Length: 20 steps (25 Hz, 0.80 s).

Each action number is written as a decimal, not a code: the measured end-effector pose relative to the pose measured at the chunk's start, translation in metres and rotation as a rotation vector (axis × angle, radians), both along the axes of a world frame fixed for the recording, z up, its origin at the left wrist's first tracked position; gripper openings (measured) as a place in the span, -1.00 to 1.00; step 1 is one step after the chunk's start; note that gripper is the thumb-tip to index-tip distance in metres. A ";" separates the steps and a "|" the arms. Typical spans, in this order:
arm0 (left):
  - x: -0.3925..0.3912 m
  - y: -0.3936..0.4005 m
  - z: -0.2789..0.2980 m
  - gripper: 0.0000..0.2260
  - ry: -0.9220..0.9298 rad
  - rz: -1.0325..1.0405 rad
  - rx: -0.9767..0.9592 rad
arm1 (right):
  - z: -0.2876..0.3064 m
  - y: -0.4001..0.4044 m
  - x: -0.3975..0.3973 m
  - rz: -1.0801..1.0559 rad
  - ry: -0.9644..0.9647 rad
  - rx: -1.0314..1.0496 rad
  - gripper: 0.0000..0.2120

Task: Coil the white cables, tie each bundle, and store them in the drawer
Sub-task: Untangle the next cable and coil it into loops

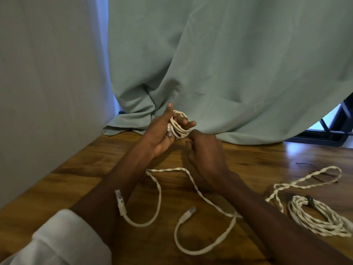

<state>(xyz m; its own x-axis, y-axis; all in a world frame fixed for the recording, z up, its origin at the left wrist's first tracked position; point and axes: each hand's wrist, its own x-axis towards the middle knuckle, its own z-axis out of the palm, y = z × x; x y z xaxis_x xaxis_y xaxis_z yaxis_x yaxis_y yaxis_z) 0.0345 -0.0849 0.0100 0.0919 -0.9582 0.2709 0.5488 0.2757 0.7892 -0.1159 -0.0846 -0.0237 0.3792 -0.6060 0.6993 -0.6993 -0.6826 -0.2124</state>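
So the small coil (179, 125) of white cable sits wrapped around the left hand (162, 134), loops running over the palm and fingers, thumb up, fingers only half curled round it. The right hand (206, 152) is right beside it, fingertips bunched at the lower edge of the loops. It looks like it's pinching something there, but whether that's a strand or a tie I can't tell.

Nearer me than both hands, a loose cable (193, 186) wanders across the wooden table (76, 175), passing under the right forearm, its two plugs lying under and between my wrists. That one's still to coil, I'd guess. Off beyond the right arm lies a finished bundle (317, 217) with a dark tie, plus another twisted strand (305, 180). Behind the hands, just curtain (229, 64). No drawer in sight.
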 end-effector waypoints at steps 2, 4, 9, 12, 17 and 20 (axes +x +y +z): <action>-0.005 0.004 0.001 -0.55 0.048 -0.039 -0.041 | 0.006 0.006 0.000 0.083 0.047 -0.109 -0.96; -0.010 0.009 0.002 -0.51 -0.092 0.021 -0.009 | 0.009 0.008 0.001 0.143 0.068 -0.170 -0.97; -0.013 0.007 -0.002 -0.64 -0.377 0.350 0.073 | 0.008 0.001 -0.008 0.123 -0.003 -0.248 -0.85; -0.017 0.005 -0.007 -0.60 -0.514 0.485 0.085 | 0.009 -0.003 -0.011 0.069 -0.028 -0.335 -0.83; -0.027 0.015 -0.003 -0.57 -0.325 0.293 0.067 | 0.013 -0.002 -0.007 0.405 -0.212 -0.067 -0.71; -0.016 0.011 0.003 -0.62 -0.117 0.112 0.026 | 0.020 -0.015 -0.015 0.490 -0.638 0.360 -0.63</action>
